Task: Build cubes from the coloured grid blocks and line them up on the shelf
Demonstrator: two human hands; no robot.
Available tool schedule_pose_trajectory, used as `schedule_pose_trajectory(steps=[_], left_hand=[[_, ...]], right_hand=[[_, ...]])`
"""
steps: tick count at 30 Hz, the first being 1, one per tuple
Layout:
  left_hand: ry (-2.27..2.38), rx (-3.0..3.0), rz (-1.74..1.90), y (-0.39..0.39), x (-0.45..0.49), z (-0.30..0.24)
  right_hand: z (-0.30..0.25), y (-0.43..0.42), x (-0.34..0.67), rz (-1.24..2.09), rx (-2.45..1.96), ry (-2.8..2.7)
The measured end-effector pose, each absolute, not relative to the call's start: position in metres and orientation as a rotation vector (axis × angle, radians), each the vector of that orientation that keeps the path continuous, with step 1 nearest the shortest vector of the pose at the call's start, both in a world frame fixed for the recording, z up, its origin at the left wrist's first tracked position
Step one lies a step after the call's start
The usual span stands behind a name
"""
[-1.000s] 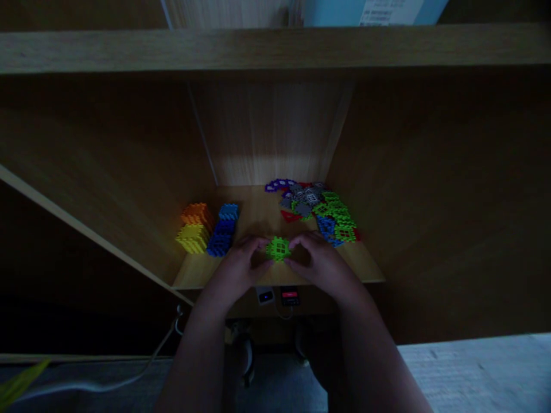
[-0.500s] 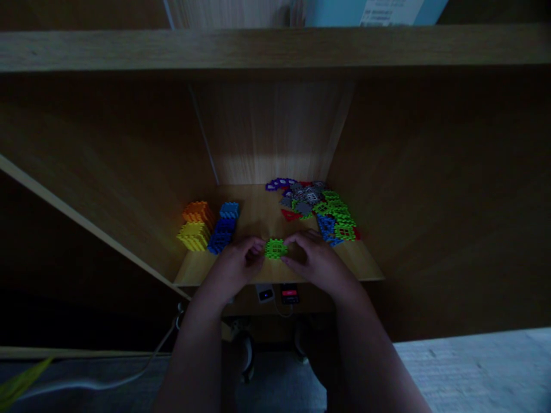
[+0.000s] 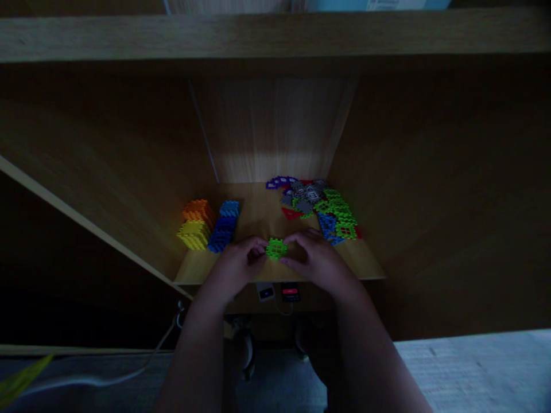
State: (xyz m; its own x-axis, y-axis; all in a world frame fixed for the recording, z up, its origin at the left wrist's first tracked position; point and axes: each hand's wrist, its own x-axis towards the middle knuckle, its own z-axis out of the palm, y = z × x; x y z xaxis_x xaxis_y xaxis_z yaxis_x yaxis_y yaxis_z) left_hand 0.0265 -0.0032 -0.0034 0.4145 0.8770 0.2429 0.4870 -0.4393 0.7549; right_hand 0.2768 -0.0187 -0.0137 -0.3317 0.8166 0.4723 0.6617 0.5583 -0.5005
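In the head view we see both hands meeting at the front edge of a wooden shelf board (image 3: pixel 258 209). The left hand (image 3: pixel 235 268) and the right hand (image 3: pixel 321 264) each close their fingers narrowly on one green tile piece (image 3: pixel 276 248), one from each side. We judge that this two-sided grip makes the small toothed piece steady and leaves its top face open to view. It sits between the fingertips, near the front of the board; we cannot tell if it touches the wood.

The only container here is the dark shelf compartment itself. At its left side stand a yellow block (image 3: pixel 193 235), an orange block (image 3: pixel 198 210) behind it, and a blue stack (image 3: pixel 224 226) just beside them, one colour each. At the right lies a loose pile of tiles (image 3: pixel 322 207), green, grey, blue, red and purple mixed, near the right hand.
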Motion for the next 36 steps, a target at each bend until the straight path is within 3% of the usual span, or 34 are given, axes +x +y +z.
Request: schedule_pose_trajectory(steps=[26, 36], left_hand=[[1.105, 2.073, 0.837, -0.004, 0.025, -0.004], [1.113, 2.111, 0.852, -0.003, 0.024, -0.005]], right_hand=[[-0.008, -0.022, 0.275, 0.246, -1.162, -2.09], [0.004, -0.035, 0.312, -0.203, -2.08, -1.606]])
